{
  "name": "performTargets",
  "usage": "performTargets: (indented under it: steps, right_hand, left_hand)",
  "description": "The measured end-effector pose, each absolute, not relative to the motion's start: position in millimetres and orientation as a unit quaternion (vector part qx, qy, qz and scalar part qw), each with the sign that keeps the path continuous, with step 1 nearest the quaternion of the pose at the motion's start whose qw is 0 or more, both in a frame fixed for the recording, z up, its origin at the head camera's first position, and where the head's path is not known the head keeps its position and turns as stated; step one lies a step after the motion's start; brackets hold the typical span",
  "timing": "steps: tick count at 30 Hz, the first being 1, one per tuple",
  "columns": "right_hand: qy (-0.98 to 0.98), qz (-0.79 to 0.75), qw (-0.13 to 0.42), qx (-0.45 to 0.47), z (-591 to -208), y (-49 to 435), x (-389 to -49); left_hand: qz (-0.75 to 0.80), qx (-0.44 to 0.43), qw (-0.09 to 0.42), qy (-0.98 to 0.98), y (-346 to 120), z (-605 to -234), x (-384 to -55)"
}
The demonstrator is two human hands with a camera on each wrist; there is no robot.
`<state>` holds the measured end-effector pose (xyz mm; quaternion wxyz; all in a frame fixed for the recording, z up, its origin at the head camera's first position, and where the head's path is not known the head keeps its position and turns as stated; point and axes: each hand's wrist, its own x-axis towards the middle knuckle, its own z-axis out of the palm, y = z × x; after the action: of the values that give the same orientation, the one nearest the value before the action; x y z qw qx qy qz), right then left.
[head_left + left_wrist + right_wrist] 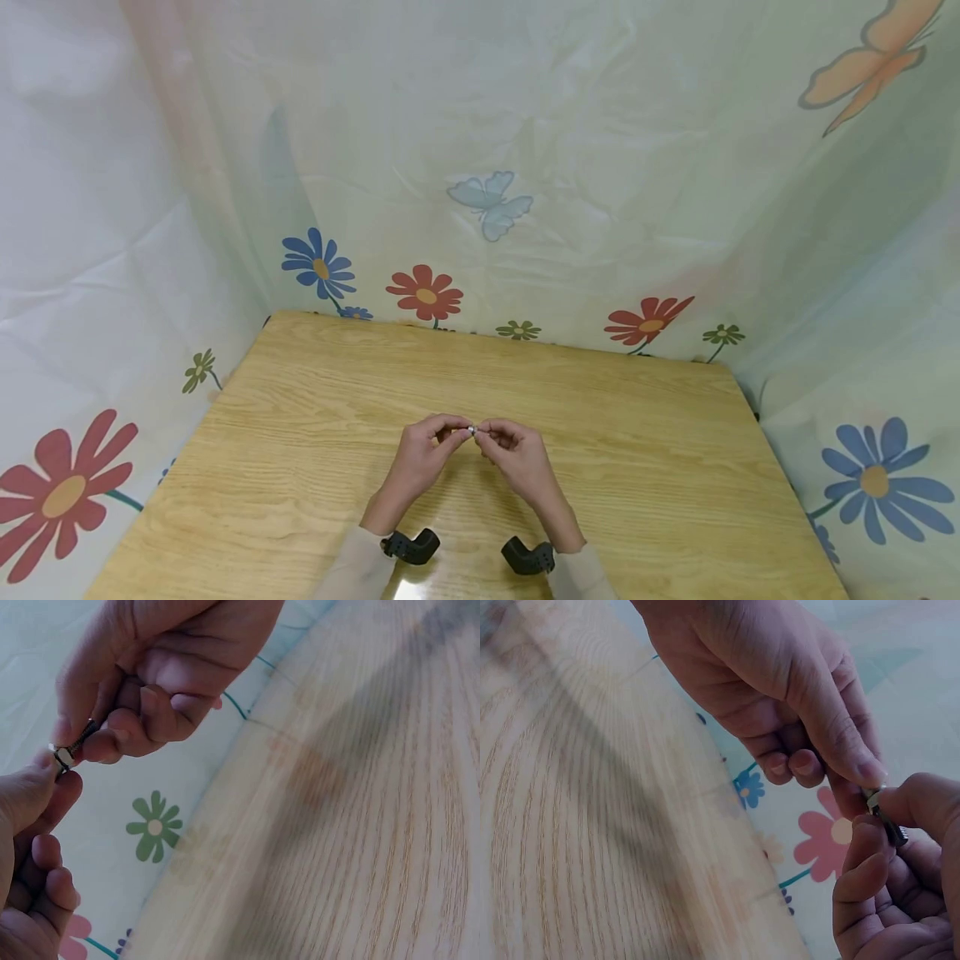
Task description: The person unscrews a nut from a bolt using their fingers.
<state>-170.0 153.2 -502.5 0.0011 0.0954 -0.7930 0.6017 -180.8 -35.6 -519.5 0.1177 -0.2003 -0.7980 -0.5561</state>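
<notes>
A small metal bolt (472,431) is held between both hands, above the wooden table. My left hand (422,454) pinches one end with thumb and index finger. From the other side, the thumb and index finger of my right hand (522,460) pinch it too. In the left wrist view, a shiny hexagonal part (64,755) lies between the fingertips, and a dark threaded shank points toward the right palm. The threaded end (900,837) also shows in the right wrist view. Fingertips hide part of the bolt; whether the hexagonal part is its head or a nut, I cannot tell.
The wooden table (322,392) spreads around the hands. A curtain (585,192) printed with flowers and butterflies hangs behind it and on both sides. Each wrist wears a black camera mount, one on the left (411,547) and one on the right (527,557).
</notes>
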Motion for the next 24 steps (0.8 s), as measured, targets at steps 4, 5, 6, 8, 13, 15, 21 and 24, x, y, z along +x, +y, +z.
performTargets:
  steps: [4,5,6,8,13,15,21,24]
  right_hand:
    - [-0.793,0.601,0.0,0.098,-501.2,153.7,-169.9]
    - [-0.79,0.604,0.0,0.101,-500.8,153.6,-169.7]
    - [-0.788,0.607,0.001,0.103,-500.8,153.6,-169.7]
    - [-0.787,0.607,0.006,0.11,-500.7,153.5,-169.5]
    - [-0.787,0.606,0.02,0.112,-500.8,152.4,-168.4]
    - [-0.788,0.607,0.022,0.104,-501.0,151.9,-167.9]
    - [-0.806,0.585,0.017,0.086,-501.3,151.9,-166.2]
    - [-0.813,0.574,0.023,0.091,-500.2,151.8,-164.9]
  left_hand:
    - [-0.567,-0.191,0.118,-0.793,-33.5,-519.3,-180.1]
    - [-0.569,-0.189,0.118,-0.791,-33.4,-519.2,-180.0]
    - [-0.571,-0.188,0.118,-0.79,-33.3,-519.3,-179.8]
    - [-0.576,-0.186,0.117,-0.788,-33.3,-519.0,-179.5]
    - [-0.583,-0.178,0.117,-0.784,-34.1,-519.2,-178.5]
    - [-0.579,-0.182,0.122,-0.785,-34.1,-520.1,-178.2]
    - [-0.552,-0.212,0.143,-0.793,-34.0,-522.0,-175.1]
    - [-0.545,-0.217,0.15,-0.796,-34.5,-523.3,-174.6]
